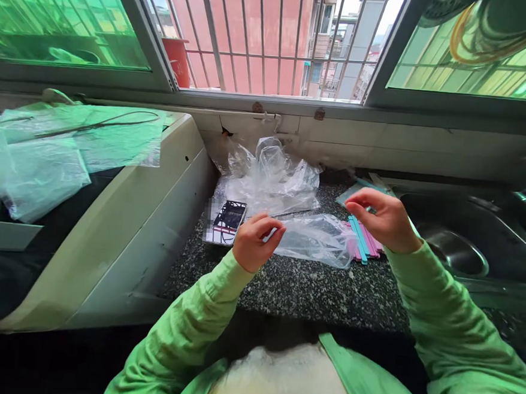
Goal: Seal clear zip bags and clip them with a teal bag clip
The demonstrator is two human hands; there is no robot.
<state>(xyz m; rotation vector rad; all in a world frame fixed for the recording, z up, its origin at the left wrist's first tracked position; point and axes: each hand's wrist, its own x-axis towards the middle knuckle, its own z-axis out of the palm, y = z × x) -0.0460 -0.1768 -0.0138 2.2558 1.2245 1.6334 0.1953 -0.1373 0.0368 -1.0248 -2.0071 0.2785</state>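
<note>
**Hands at clear bag, speckled table**

Green sleeves (pixel 200 324) nearest the camera, both forearms reaching forward over the table (pixel 310 290). Left hand (pixel 254 242) curled, thumb and fingertips pinching the left edge of a clear plastic bag (pixel 316 240). Right hand (pixel 385 220) raised just above the table, fingers bent with thumb close to forefinger; cannot tell if it pinches anything. Bag lies flat on the table between the hands, partly over pink and teal strips (pixel 364 240). Bag looks very light, limp, slippery, crinkly; likely best taken by an edge or corner with a fingertip pinch, since the film slides. Behind it, a crumpled plastic pile (pixel 268 176). Phone (pixel 229 220) lies left of the left hand. Sink (pixel 457 246) at right. Barred window (pixel 274 36) above.
</note>
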